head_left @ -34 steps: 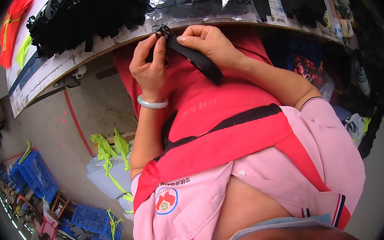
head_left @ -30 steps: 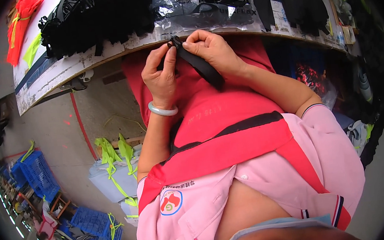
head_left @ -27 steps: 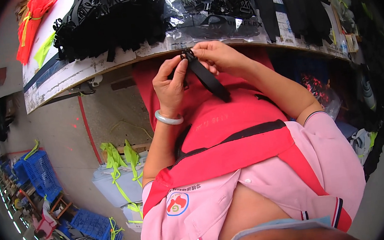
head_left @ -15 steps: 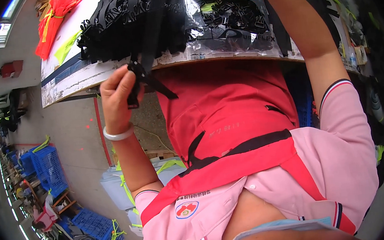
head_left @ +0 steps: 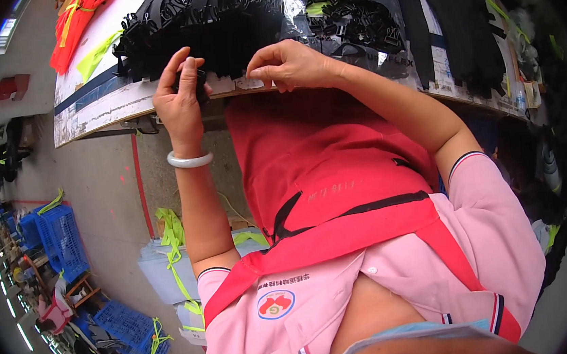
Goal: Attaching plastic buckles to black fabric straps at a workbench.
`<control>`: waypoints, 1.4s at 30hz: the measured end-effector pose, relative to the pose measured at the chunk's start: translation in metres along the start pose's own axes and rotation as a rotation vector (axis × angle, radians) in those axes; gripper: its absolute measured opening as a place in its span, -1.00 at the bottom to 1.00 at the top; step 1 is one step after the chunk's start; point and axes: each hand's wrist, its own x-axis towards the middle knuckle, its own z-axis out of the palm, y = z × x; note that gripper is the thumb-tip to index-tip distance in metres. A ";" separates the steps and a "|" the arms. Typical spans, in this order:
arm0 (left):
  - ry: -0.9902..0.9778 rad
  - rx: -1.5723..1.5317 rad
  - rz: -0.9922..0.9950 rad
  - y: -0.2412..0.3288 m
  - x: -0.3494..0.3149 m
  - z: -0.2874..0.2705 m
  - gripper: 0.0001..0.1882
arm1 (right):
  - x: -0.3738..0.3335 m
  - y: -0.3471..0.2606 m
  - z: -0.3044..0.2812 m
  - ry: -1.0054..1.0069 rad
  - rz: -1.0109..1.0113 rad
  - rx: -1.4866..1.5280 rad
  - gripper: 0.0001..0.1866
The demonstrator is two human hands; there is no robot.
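Near the table's front edge, my left hand (head_left: 179, 104) is closed on a black buckle (head_left: 202, 88), mostly hidden behind the thumb and fingers. My right hand (head_left: 292, 65) is just to its right, fingers bent and drawn together. Whatever lies in its fingertips, if anything, does not show against the dark straps behind. Beyond both hands lies a thick pile of black webbing straps (head_left: 225, 29) with wire-like black hardware along it. A clear plastic bag (head_left: 360, 53) at the right of the pile holds many small black buckles.
The white worn table (head_left: 97, 116) ends just before my red apron. Orange fabric (head_left: 72, 33) lies at its far left, dark fabric strips (head_left: 465, 43) at the right. Blue crates (head_left: 60, 236) and bundled pale sheets (head_left: 163, 270) stand on the floor to the left.
My right hand has come back from beyond the upper edge to beside my left hand. The left hand has turned and shifted slightly right; the strap tail hanging from it no longer shows.
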 end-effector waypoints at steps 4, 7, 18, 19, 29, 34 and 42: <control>0.001 -0.050 -0.039 -0.052 -0.033 0.025 -0.77 | -0.011 0.000 0.023 -0.096 0.027 0.004 -0.68; -0.039 -0.087 -0.101 -0.054 -0.034 0.035 -0.81 | 0.000 0.011 0.010 -0.061 -0.027 -0.102 -0.70; -0.213 0.299 0.160 -0.014 0.049 0.012 -0.84 | 0.063 -0.009 -0.019 0.229 -0.353 -0.161 -0.75; -0.229 0.287 0.160 -0.009 0.055 0.014 -0.83 | 0.064 -0.013 -0.020 0.255 -0.358 -0.154 -0.75; -0.083 -0.225 -0.075 -0.031 0.009 0.029 -0.69 | 0.029 -0.002 -0.002 0.125 -0.184 0.006 -0.74; -0.008 -0.117 -0.163 -0.066 -0.033 0.045 -0.73 | -0.005 0.025 0.023 0.067 -0.021 0.001 -0.68; -0.189 -0.764 -0.619 -0.083 -0.059 0.045 -0.65 | -0.024 0.042 0.014 0.052 0.171 0.177 -0.72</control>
